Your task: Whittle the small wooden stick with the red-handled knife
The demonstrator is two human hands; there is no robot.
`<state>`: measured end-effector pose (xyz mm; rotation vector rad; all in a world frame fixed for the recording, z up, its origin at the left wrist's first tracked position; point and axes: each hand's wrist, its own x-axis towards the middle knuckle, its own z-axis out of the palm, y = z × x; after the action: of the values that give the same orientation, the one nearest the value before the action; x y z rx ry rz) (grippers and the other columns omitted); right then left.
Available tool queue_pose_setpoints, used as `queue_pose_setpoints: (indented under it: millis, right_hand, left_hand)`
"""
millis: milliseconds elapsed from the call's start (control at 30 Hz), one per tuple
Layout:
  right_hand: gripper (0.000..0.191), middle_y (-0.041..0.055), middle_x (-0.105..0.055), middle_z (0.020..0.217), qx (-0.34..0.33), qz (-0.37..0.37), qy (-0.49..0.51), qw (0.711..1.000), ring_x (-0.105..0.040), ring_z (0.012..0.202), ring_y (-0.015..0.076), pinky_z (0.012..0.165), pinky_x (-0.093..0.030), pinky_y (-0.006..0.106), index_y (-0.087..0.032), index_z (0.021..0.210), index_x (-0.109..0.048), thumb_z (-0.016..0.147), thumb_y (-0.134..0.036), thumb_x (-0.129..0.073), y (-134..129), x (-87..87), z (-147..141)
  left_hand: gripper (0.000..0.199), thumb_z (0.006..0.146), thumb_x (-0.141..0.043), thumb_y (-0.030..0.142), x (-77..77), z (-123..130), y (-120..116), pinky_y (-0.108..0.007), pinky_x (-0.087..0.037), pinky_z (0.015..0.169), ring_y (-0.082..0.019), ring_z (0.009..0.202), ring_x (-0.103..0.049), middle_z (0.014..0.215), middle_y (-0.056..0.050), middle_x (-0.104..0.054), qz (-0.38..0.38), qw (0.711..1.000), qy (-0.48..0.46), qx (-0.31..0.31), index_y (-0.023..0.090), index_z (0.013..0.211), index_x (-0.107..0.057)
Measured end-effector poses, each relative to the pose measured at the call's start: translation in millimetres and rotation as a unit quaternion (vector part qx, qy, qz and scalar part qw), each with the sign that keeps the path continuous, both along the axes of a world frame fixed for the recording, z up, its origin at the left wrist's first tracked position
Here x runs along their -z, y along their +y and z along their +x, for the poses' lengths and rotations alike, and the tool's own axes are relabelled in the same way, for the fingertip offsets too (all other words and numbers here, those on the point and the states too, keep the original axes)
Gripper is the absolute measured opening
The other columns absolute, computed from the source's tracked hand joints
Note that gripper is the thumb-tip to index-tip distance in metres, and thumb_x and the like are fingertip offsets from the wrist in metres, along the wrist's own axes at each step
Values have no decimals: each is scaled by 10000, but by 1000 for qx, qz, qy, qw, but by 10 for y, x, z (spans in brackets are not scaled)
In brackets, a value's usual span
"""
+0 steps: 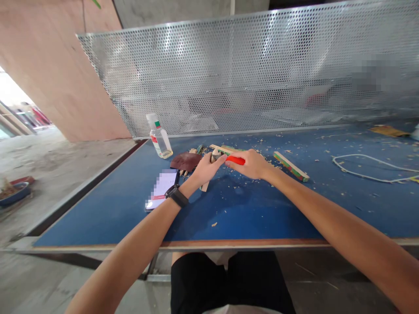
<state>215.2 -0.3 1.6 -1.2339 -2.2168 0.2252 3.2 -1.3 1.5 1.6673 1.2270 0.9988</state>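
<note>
Centrally in frame, the right hand [249, 164] clenches a red handle [236, 160]; the left hand [207, 168] clasps a wooden piece [215, 153].

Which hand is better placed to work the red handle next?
Likely the right: the right hand has its fingers around the red handle, while the left hand is occupied holding a wood piece.

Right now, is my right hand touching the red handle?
Touching. The head view shows your right hand closed around the red handle, with no gap where they meet.
</note>
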Motion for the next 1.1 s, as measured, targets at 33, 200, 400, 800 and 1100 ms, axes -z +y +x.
queue_pose_setpoints:
  millis: [33,200,400,800,1100]
  right_hand:
    - [567,70,-817,892,6,5,-8,1000,-721,798,268,696,-450,365,-277,1157,-850,983,-721,-544,1,0,0]
    - [646,95,-830,1038,36,-2,14,999,-740,891,305,717,-485,390,-301,1339,-797,990,-754,-498,4,-6,-6]
    - [638,75,-825,1012,2,-33,40,999,-721,881,288,743,-489,387,-272,1253,-827,984,-755,-509,12,-25,19]
    - [634,69,-819,934,-14,-42,39,998,-697,803,269,695,-451,370,-248,1167,-853,969,-761,-538,60,8,47]
    - [625,80,-818,949,29,-24,29,999,-698,820,287,691,-441,369,-271,1186,-841,968,-768,-531,71,9,48]
  left_hand:
    - [435,944,-724,568,4,-2,4,-259,-324,485,-97,502,-418,594,55,-455,-7,1000,-5,9,237,814,-473]
    - [481,1002,-618,615,0,-11,12,-256,-306,464,-85,471,-392,602,52,-427,11,1000,11,2,241,770,-423]
    - [498,996,-580,646,-9,-5,-2,-259,-325,483,-106,509,-442,599,38,-466,32,997,68,-25,238,757,-427]
    - [490,965,-595,661,11,13,-17,-278,-376,556,-136,570,-486,605,31,-487,30,996,75,-34,239,766,-448]
    - [486,1025,-524,631,-23,26,-36,-273,-344,482,-113,477,-428,569,42,-441,4,997,64,-33,238,753,-436]
